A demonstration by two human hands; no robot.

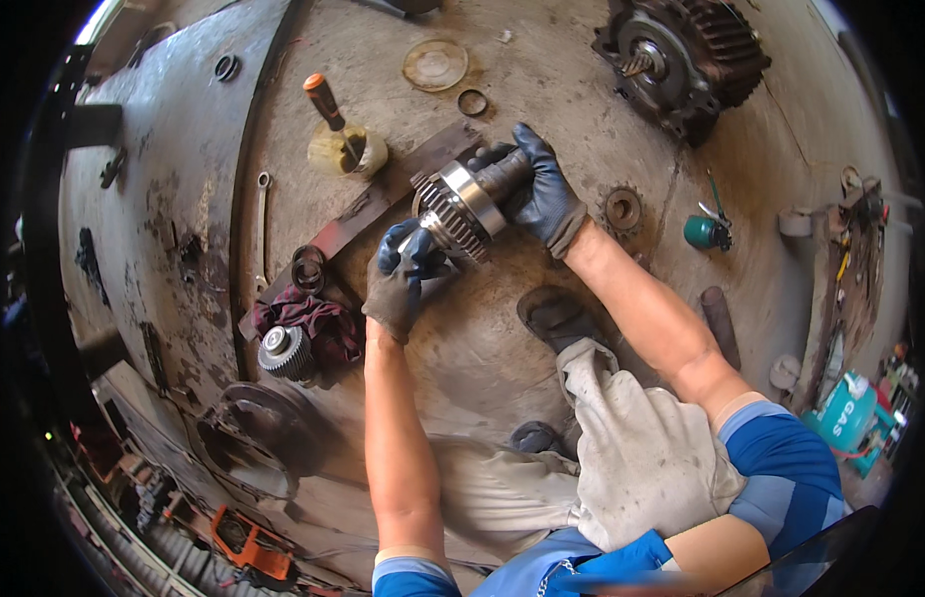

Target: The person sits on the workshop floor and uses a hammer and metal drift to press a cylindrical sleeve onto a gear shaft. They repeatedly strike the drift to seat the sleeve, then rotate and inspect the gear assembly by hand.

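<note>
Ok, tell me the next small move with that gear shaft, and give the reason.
Probably lower the gear shaft onto the floor or brace it there. Both gloved hands carry it in the air: the right hand grips the dark shaft end, the left hand pinches the toothed end, so neither is free.

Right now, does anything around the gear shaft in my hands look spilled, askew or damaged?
Nothing looks spilled or broken. The left hand and right hand hold the gear shaft tilted above the stained floor. A screwdriver stands askew in a yellowish tub, and a loose gear lies on a dark red rag.
</note>
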